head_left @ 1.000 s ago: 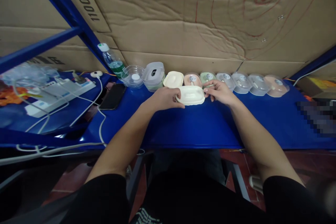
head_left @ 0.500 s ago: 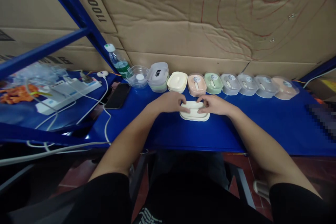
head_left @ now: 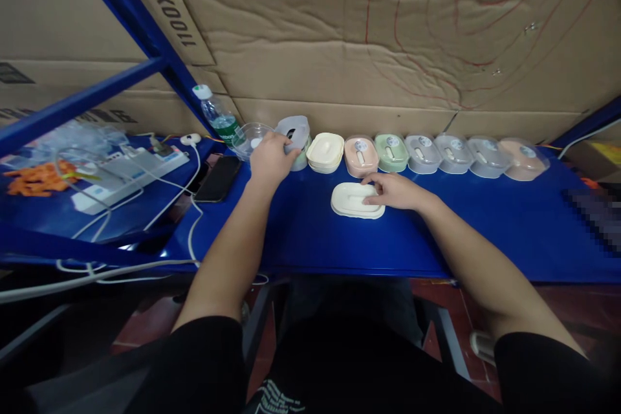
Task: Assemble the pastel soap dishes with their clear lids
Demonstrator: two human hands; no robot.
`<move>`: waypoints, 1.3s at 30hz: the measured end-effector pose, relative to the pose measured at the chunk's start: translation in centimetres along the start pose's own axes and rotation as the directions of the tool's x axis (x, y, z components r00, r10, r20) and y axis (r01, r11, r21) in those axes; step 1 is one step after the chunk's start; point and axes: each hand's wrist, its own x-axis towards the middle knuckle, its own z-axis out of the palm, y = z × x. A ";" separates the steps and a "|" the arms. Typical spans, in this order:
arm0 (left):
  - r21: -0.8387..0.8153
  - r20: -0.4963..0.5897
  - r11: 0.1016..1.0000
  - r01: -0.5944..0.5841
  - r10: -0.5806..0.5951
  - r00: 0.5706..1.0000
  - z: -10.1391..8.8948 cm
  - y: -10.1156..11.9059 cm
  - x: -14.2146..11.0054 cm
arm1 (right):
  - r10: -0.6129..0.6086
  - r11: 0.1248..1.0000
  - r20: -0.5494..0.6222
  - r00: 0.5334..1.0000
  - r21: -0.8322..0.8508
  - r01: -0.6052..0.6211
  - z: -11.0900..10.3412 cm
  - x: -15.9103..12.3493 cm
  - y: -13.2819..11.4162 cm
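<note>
Cream tray (head_left: 348, 196) under right grip (head_left: 394, 191), half spread and touching it; left grip (head_left: 270, 156) at grey container stack (head_left: 301, 132), hold unclear; peach box (head_left: 361, 155) just beyond right grip.

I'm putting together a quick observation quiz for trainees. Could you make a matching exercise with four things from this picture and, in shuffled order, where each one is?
Things
1. left hand
2. right hand
3. green container
4. black phone

Places
A. between a pink container and a grey container
B. at the cream oval piece
C. farthest left of the four
D. by the grey-topped stack

Pairs: 1-D, 2-B, 3-A, 4-C
</note>
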 end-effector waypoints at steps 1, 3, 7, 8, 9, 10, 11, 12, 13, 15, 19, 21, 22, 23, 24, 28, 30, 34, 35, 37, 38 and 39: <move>-0.018 -0.035 1.000 -0.007 0.006 0.999 0.0 0.1 0.0 | -0.008 1.000 -0.001 1.000 -0.001 0.008 0.0 0.0 0.0; -0.053 -0.121 0.998 -0.032 0.025 0.992 -0.1 0.4 -0.2 | -0.023 1.000 -0.001 1.000 0.002 0.023 0.0 -0.1 0.1; -0.151 -0.246 0.987 -0.047 0.009 0.969 -0.4 1.2 -0.8 | -0.032 0.998 -0.039 0.999 0.050 0.034 0.0 -0.1 0.1; -0.188 -0.250 0.981 -0.048 0.000 0.968 -0.3 1.4 -1.0 | -0.032 0.997 -0.079 0.996 0.073 0.038 -0.1 -0.1 0.2; -0.230 -0.242 0.972 -0.054 -0.003 0.970 -0.2 1.6 -1.2 | -0.029 0.994 -0.138 0.990 0.102 0.044 -0.1 -0.1 0.2; -0.280 -0.218 0.958 -0.067 0.005 0.976 0.0 1.8 -1.5 | -0.019 0.990 -0.211 0.977 0.135 0.048 -0.3 -0.1 0.3; -0.338 -0.184 0.938 -0.084 0.022 0.983 0.2 2.1 -1.7 | -0.002 0.984 -0.290 0.957 0.170 0.053 -0.4 -0.1 0.3; -0.400 -0.140 0.911 -0.099 0.046 0.989 0.4 2.5 -2.0 | 0.021 0.977 -0.367 0.930 0.205 0.059 -0.6 -0.1 0.4; -0.462 -0.088 0.880 -0.108 0.075 0.993 0.7 2.8 -2.3 | 0.046 0.969 -0.437 0.898 0.237 0.065 -0.7 -0.2 0.5; -0.571 0.037 0.816 -0.092 0.137 0.990 1.3 3.8 -2.9 | 0.085 0.955 -0.526 0.846 0.285 0.081 -1.1 -0.2 0.8; -0.666 0.247 0.746 0.003 0.216 0.945 2.8 5.5 -3.7 | 0.110 0.948 -0.511 0.852 0.313 0.065 -1.8 -0.6 1.1; -0.643 0.266 0.766 0.009 0.212 0.940 3.4 6.0 -3.8 | 0.131 0.943 -0.435 0.891 0.331 0.023 -2.1 -0.8 1.1; -0.609 0.266 0.793 -0.012 0.219 0.939 3.7 6.1 -3.9 | 0.147 0.940 -0.388 0.910 0.341 -0.006 -2.3 -0.8 1.1; -0.555 0.271 0.830 -0.050 0.237 0.933 3.8 6.1 -3.9 | 0.165 0.938 -0.339 0.926 0.343 -0.042 -2.4 -0.9 1.0; -0.483 0.287 0.870 -0.100 0.265 0.920 3.8 6.1 -4.0 | 0.184 0.939 -0.293 0.938 0.333 -0.081 -2.5 -0.9 1.0; -0.181 0.421 0.947 -0.266 0.319 0.849 3.4 6.1 -4.3 | 0.210 0.968 -0.185 0.960 0.181 -0.176 -2.4 -0.7 1.0; -0.107 0.477 0.949 -0.297 0.311 0.822 3.4 6.2 -4.5 | 0.196 0.980 -0.133 0.972 0.057 -0.190 -2.0 -0.5 1.2; -0.025 0.546 0.941 -0.338 0.296 0.784 3.8 6.3 -4.6 | 0.173 0.977 0.001 0.985 -0.129 -0.171 -1.2 -0.1 1.7; -0.016 0.554 0.939 -0.345 0.295 0.778 4.0 6.4 -4.7 | 0.163 0.978 0.037 0.986 -0.135 -0.157 -1.1 0.0 1.8; -0.001 0.557 0.936 -0.351 0.292 0.778 4.1 6.5 -4.8 | 0.147 0.983 0.079 0.986 -0.126 -0.137 -1.0 0.0 1.9; 0.004 0.553 0.937 -0.349 0.289 0.782 4.1 6.6 -4.9 | 0.146 0.983 0.082 0.986 -0.124 -0.135 -1.0 0.0 2.0; 0.009 0.542 0.939 -0.343 0.284 0.791 4.0 6.7 -4.8 | 0.149 0.982 0.076 0.986 -0.125 -0.139 -1.0 0.0 2.0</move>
